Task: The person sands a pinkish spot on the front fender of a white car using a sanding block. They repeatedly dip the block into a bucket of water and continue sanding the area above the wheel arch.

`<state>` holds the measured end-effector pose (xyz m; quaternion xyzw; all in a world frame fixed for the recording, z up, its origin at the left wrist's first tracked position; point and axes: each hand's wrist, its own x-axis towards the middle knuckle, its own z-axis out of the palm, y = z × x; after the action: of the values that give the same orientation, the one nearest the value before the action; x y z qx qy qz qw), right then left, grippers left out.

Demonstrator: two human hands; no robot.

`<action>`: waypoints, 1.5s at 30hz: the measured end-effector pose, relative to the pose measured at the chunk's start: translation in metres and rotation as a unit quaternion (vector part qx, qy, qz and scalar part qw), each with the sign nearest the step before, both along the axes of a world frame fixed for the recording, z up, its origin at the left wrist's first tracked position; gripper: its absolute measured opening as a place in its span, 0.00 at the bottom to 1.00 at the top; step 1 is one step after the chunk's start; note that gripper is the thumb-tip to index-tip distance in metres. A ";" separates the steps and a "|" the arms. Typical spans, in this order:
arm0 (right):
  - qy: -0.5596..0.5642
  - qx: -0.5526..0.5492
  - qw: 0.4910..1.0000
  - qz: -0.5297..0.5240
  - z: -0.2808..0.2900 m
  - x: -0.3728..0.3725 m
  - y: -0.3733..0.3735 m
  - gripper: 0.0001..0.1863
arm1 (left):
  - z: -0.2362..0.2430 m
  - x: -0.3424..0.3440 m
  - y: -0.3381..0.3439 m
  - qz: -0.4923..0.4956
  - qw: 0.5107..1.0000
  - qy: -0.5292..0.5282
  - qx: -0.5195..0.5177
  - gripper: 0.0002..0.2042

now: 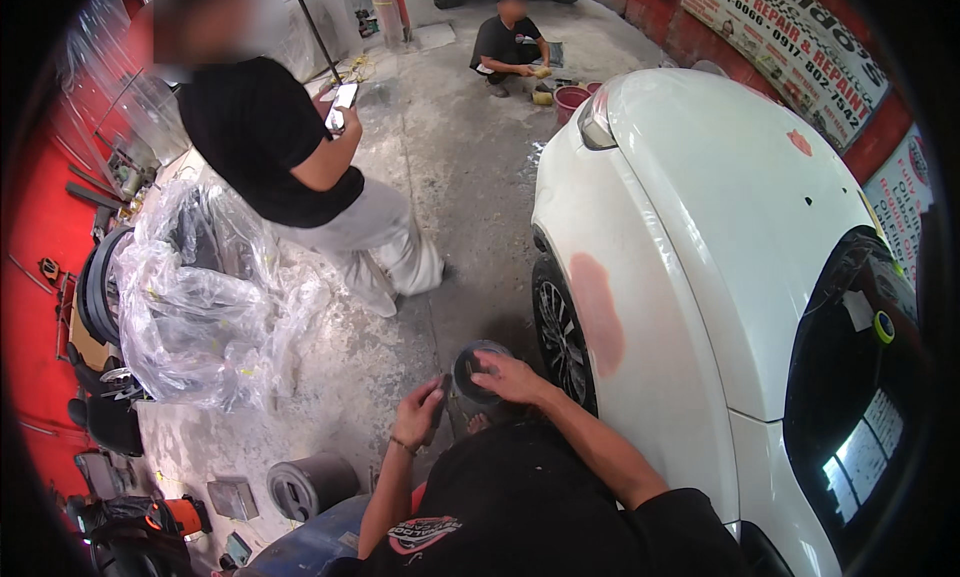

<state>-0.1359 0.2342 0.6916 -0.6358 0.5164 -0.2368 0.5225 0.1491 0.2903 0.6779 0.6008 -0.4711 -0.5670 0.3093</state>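
My left hand (415, 417) is closed around a small dark flat block (438, 409), held upright in front of my body. Beside it, my right hand (510, 379) reaches over a dark round bucket (462, 385). Its thumb and fingers are apart over the opening, and I see nothing between them. What the bucket contains is too dark to make out. To my right stands a white car (680, 267) with a pinkish-red patch (597, 312) on the fender above its front wheel (560, 322).
Clear plastic sheeting (215, 307) is heaped at the left. Someone in a black shirt (270, 137) stands there with a phone (342, 105). Another person (505, 47) squats far ahead near a red bucket (571, 103). A grey lidded bin (315, 485) is near my left side.
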 end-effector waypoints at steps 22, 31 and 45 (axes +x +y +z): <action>-0.354 0.022 0.837 -0.416 0.081 -0.138 0.019 0.13 | 0.128 -0.107 -0.083 -0.086 0.989 0.101 0.069 0.28; -0.246 -0.161 0.892 -0.344 0.089 -0.089 0.039 0.15 | 0.146 -0.218 -0.058 0.037 0.942 0.325 0.076 0.24; -0.102 -0.226 0.960 -0.131 0.092 -0.013 -0.016 0.16 | 0.107 -0.135 -0.065 0.172 0.915 0.363 0.020 0.22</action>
<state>-0.1492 0.2181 0.7837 -0.6367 0.4723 -0.4772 0.3792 0.0145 0.2252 0.7847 0.4314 -0.2042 -0.6934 0.5398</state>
